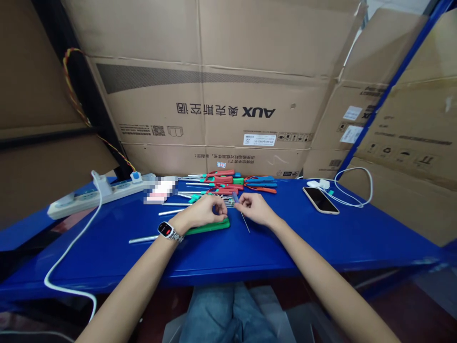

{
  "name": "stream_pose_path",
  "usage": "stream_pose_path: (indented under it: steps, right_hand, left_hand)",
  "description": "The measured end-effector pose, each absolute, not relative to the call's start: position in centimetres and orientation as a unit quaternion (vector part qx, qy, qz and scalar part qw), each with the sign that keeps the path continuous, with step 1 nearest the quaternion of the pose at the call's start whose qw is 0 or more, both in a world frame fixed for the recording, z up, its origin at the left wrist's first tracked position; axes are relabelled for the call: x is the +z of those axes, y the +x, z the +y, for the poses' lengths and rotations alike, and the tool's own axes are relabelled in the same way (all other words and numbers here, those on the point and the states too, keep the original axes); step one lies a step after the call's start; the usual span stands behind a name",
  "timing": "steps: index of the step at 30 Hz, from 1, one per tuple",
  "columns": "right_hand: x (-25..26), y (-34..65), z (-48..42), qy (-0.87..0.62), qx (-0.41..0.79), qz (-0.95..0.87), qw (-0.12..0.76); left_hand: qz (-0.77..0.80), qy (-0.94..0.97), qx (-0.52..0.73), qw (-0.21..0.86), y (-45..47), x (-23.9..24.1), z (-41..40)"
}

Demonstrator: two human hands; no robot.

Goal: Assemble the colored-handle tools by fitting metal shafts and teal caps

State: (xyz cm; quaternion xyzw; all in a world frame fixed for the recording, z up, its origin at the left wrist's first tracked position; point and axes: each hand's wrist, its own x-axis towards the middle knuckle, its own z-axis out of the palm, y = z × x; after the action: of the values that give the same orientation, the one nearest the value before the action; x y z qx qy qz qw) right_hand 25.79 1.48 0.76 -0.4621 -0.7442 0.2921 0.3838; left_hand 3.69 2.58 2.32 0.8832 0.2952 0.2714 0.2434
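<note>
My left hand (205,213), with a watch on its wrist, rests curled on a flat green piece (210,226) on the blue table (250,247); its fingertips pinch something small that I cannot make out. My right hand (254,208) is closed in a pinch on a thin metal screwdriver shaft (244,222) that slants down toward me, its blue end up by my fingers. The two hands nearly meet over a small cluster of metal bits (228,202). Behind them lie several screwdrivers (228,183) with red, green and blue handles.
A white power strip (96,193) with its cable lies at the left. A phone (320,200) with a white charger cable lies at the right. Loose metal shafts (143,239) lie left of my wrist. Cardboard boxes (221,95) wall the back and sides.
</note>
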Motion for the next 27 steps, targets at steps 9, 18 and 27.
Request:
stream_pose_path:
  steps: [9,18,27]
  right_hand:
    - [1.0,25.0,-0.2,-0.573,0.103,-0.798,0.153]
    - [1.1,24.6,-0.6,-0.456,0.12,-0.859,0.198]
    - [0.7,24.5,0.0,-0.455,0.138,-0.861,0.179]
  left_hand:
    - [0.363,0.887,0.171,0.228,4.7,2.9,1.7]
    - [0.354,0.887,0.169,0.246,5.0,2.6,1.9]
    - [0.351,0.886,0.176,0.246,5.2,2.8,1.5]
